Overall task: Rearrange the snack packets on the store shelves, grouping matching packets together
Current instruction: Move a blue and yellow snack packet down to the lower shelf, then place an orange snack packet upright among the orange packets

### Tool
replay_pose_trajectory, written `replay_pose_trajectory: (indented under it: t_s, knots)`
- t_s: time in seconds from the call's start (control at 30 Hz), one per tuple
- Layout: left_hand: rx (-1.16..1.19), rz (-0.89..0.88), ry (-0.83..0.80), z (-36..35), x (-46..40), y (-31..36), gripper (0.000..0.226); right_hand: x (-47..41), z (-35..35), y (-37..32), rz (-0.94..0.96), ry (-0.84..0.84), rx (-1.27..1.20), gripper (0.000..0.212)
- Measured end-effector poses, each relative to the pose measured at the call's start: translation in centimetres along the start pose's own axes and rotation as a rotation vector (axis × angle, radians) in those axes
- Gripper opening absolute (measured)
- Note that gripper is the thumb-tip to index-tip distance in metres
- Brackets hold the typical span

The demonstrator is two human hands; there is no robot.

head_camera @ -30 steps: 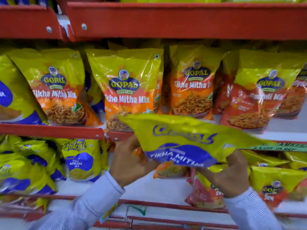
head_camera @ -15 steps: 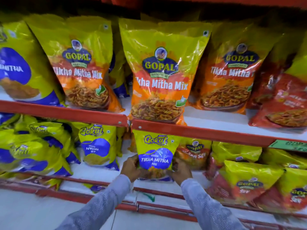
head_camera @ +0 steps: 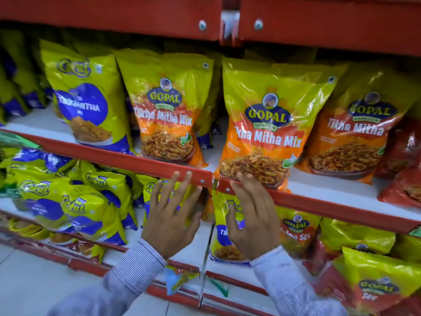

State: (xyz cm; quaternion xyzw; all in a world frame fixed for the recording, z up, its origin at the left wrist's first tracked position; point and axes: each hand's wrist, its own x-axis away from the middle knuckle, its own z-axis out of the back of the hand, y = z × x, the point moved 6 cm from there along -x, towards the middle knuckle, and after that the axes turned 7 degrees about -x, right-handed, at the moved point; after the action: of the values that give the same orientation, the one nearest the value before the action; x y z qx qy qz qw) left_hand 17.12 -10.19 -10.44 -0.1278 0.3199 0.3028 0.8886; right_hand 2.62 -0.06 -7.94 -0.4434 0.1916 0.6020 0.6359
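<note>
Orange mix packet (head_camera: 262, 131) stands upright directly above the right hand (head_camera: 250, 215); that hand is nearer. Left hand (head_camera: 173, 215) too: fingers spread, holding nothing.

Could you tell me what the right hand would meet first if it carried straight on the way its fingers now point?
Probably the orange Gopal Tikha Mitha Mix packet: the right hand is open, its fingertips already overlapping the packet's lower edge above the red shelf lip. Whether they touch is unclear.

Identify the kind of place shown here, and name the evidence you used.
Most likely a grocery shop aisle: red metal shelves in tiers, many branded Gopal Tikha Mitha Mix packets facing outward, and green price labels on shelf edges.
</note>
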Motion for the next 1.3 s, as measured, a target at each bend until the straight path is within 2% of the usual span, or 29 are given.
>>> replay_pose_trajectory:
  t_s: [0.07,0.17,0.23,0.33,0.4,0.5,0.57,0.63,0.8,0.93,1.03,1.1,1.17,1.3]
  knots:
    - [-0.074,0.005,0.056,2.0,-2.1,-1.7,0.054,-3.2,-1.5,-1.7,0.074,-0.066,0.038,0.055]
    - [-0.084,0.087,0.084,3.9,-4.4,-5.5,0.061,-6.9,-4.2,-3.2,0.066,-0.142,0.027,0.067]
    - [-0.017,0.191,0.083,4.3,-5.7,-8.3,0.065,-8.8,-6.0,-3.4,-0.033,-0.179,-0.014,0.074]
    - [0.205,0.384,0.112,3.7,-7.1,-12.8,0.077,-10.9,-8.7,-2.6,-0.292,-0.244,-0.168,0.081]
    - [0.342,0.492,-0.005,2.1,-8.3,-14.8,0.091,-12.3,-10.1,-1.7,-0.432,-0.32,-0.245,0.08]
    - [0.675,0.551,-0.282,-1.5,-9.4,-16.8,0.105,-14.0,-11.4,-0.6,-0.579,-0.427,-0.382,0.071]
    - [0.82,0.566,-0.329,-2.7,-9.8,-17.8,0.108,-14.6,-11.8,0.1,-0.632,-0.453,-0.495,0.073]
    - [0.917,0.547,-0.3,-3.0,-9.8,-18.0,0.1,-14.9,-12.0,0.4,-0.623,-0.444,-0.551,0.073]
    - [1.004,0.553,-0.034,-0.3,-8.2,-16.5,0.074,-14.1,-9.4,-1.1,-0.495,-0.28,-0.651,0.067]
    - [1.014,0.508,0.139,5.4,-7.5,-13.3,0.076,-13.2,-4.3,-3.1,-0.456,-0.197,-0.816,0.075]
    - [1.063,0.454,0.171,9.1,-7.5,-9.6,0.073,-12.1,1.0,-3.6,-0.423,-0.145,-0.883,0.07]
    - [1.079,0.424,0.173,10.8,-7.7,-7.1,0.078,-11.2,4.6,-3.5,-0.391,-0.109,-0.906,0.063]
    - [1.087,0.408,0.157,11.6,-8.0,-4.5,0.085,-10.3,7.6,-2.8,-0.383,-0.082,-0.911,0.06]
    - [1.088,0.41,0.112,11.6,-8.5,-0.1,0.084,-8.7,11.3,-0.7,-0.377,-0.073,-0.889,0.057]
